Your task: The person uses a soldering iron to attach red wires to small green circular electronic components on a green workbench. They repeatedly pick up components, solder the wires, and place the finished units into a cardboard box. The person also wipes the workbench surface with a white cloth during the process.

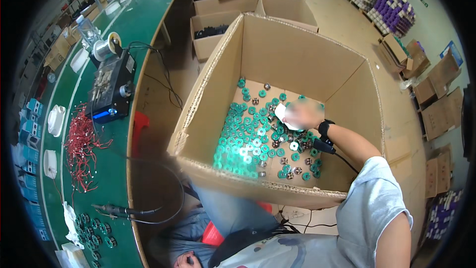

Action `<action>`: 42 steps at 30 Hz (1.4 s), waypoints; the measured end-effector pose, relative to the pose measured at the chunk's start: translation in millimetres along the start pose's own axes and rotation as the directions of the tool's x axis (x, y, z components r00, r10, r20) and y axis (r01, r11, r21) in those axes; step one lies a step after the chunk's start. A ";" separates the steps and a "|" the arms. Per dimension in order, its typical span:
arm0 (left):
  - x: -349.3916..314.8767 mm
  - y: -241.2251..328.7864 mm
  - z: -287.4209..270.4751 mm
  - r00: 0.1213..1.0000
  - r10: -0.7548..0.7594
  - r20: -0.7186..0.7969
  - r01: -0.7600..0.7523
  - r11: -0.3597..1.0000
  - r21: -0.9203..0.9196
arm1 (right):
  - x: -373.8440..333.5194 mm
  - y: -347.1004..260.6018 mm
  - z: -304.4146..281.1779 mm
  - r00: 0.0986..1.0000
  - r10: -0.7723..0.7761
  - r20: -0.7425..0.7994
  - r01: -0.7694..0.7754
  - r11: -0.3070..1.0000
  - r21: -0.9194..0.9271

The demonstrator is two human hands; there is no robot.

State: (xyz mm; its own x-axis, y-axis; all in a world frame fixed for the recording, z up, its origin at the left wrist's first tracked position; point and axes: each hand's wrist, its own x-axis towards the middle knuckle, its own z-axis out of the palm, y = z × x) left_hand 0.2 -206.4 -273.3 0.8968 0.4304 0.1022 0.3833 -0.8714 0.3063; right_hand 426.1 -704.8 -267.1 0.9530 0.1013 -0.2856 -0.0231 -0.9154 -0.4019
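While the right hand [306, 114] meets a white thing [280, 112] over green rings [233, 125] inside the box [302, 44], blur means I cannot tell its grip; the left hand [187, 260] lies by the jeans [238, 213], its grip unclear to me.

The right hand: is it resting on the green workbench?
No, the right hand is inside the large cardboard box, beside small green parts.
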 end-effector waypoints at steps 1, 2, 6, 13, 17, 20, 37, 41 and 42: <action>1.1 0.5 0.8 1.000 0.012 0.005 -0.012 1.000 0.017 | 0.9 2.2 6.7 1.000 -0.009 -0.005 0.009 0.998 -0.056; 2.7 1.3 1.3 1.000 0.027 0.010 -0.027 0.999 0.031 | 0.4 4.3 12.4 0.996 -0.064 -0.056 0.058 0.992 -0.113; 11.7 7.8 1.1 0.998 0.025 0.055 -0.029 0.996 0.083 | 0.6 13.8 23.8 0.982 -0.149 -0.116 0.134 0.983 -0.127; 21.3 11.5 10.0 0.992 -0.095 0.080 0.097 0.995 -0.027 | 27.9 -4.2 -19.6 0.993 -0.017 0.119 -0.069 0.731 0.679; 21.7 14.1 9.3 0.992 -0.103 0.073 0.105 0.994 -0.026 | 23.2 -40.0 -79.2 0.973 0.056 0.223 -0.228 0.099 0.969; 25.6 17.1 6.8 0.994 -0.078 0.075 0.081 0.996 -0.043 | 21.0 -67.3 -117.9 0.962 -0.194 0.190 -0.222 -0.157 0.962; 0.1 -7.9 10.0 0.984 -0.176 -0.018 0.169 0.966 -0.197 | -140.3 -283.2 -145.3 0.703 -0.496 -0.509 0.709 0.541 0.452; -5.4 -13.5 8.5 0.980 -0.173 -0.094 0.129 0.926 -0.355 | -209.5 -405.8 -129.3 0.683 -0.645 -0.344 0.731 0.589 0.345; -6.2 -15.0 8.4 0.980 -0.187 -0.073 0.143 0.904 -0.404 | -226.0 -436.1 -120.9 0.649 -0.708 -0.280 0.752 0.539 0.381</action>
State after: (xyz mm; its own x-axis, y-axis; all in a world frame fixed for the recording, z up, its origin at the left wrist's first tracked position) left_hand -9.2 -197.9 -286.5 0.7905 0.6021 0.1121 0.3851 -0.6311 0.6734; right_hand 257.3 -375.6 77.9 0.7193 0.6044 0.3425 0.5886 -0.2684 -0.7625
